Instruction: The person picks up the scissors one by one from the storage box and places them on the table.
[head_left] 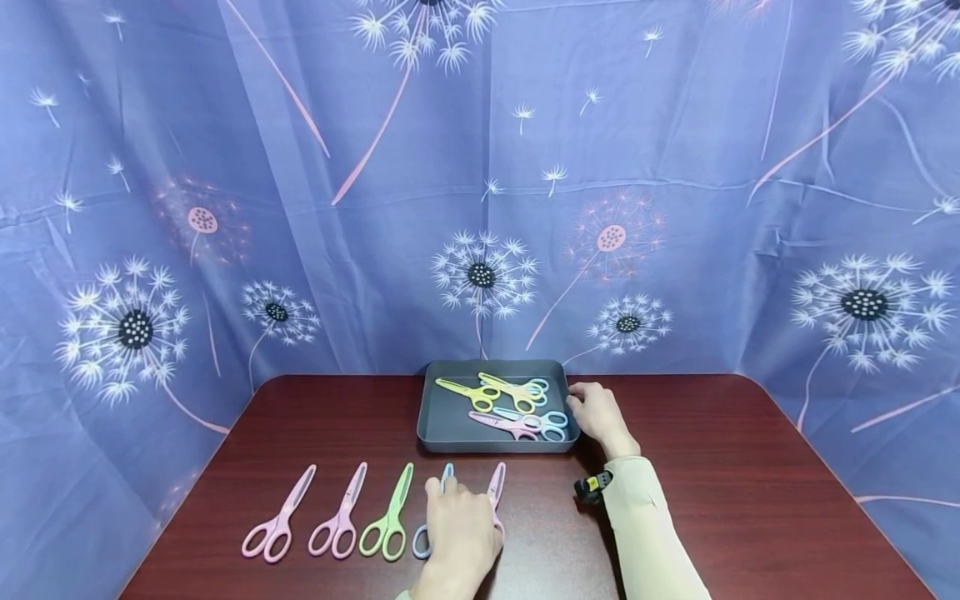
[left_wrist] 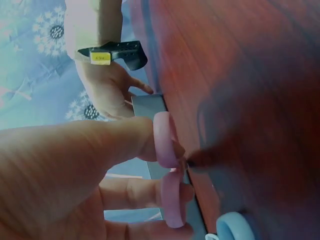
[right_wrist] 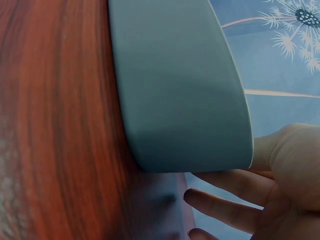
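My left hand (head_left: 459, 529) grips pink scissors (head_left: 497, 485) by the handles at the right end of a row on the table. In the left wrist view, thumb and fingers are at the two pink handle rings (left_wrist: 164, 140). Beside them lie blue scissors (head_left: 421, 542), partly hidden under that hand. Further left in the row are green scissors (head_left: 390, 521) and two pink pairs, blades pointing away. My right hand (head_left: 600, 414) holds the right rim of a grey tray (head_left: 495, 447), thumb at the rim and other fingers outside the wall. Yellow, blue and pink scissors lie inside the tray.
The dark red wooden table (head_left: 360, 425) meets a blue dandelion-print curtain (head_left: 360, 275) at its back and sides. A black strap device with a yellow label (head_left: 594, 485) is on the right wrist.
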